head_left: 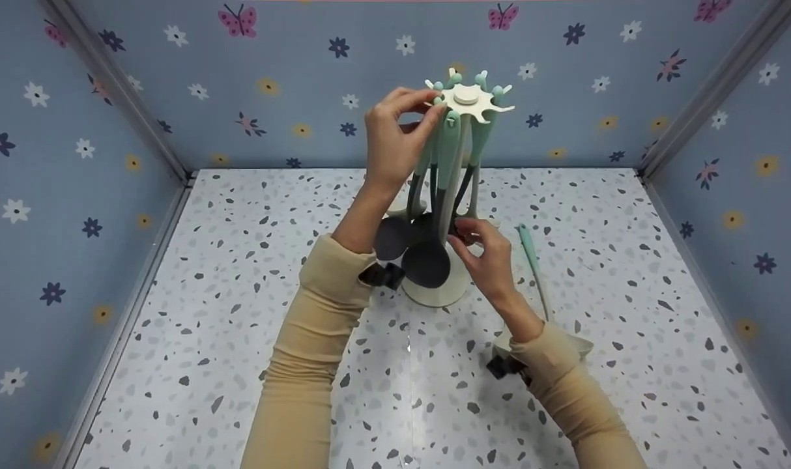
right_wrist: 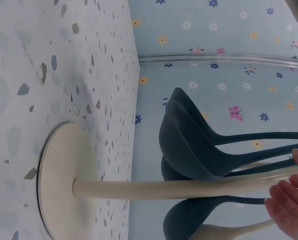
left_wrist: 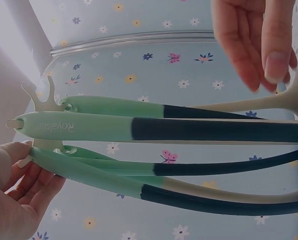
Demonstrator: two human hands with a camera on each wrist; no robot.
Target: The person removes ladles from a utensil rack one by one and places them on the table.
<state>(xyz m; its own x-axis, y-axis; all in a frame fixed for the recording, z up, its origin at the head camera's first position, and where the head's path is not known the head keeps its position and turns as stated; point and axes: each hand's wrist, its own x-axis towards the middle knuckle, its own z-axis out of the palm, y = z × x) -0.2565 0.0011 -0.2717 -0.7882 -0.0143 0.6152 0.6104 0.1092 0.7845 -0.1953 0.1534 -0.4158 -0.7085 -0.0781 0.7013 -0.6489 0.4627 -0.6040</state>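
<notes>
A cream utensil stand holds several dark-headed utensils with mint-green handles, hung from the hooks of its top ring. At the ring's left side, my left hand pinches the top of one handle. That handle's dark stem runs down to a round ladle head. Another dark ladle hangs at the front. Low on the right, my right hand is beside the pole, its fingers loosely bent. The left wrist view shows a gap between this hand and the handles.
On the speckled tabletop, a cream utensil with a green handle lies to the right. My right sleeve partly covers its head. Flower-patterned walls enclose the back and both sides. Pale utensils also hang at the stand's rear.
</notes>
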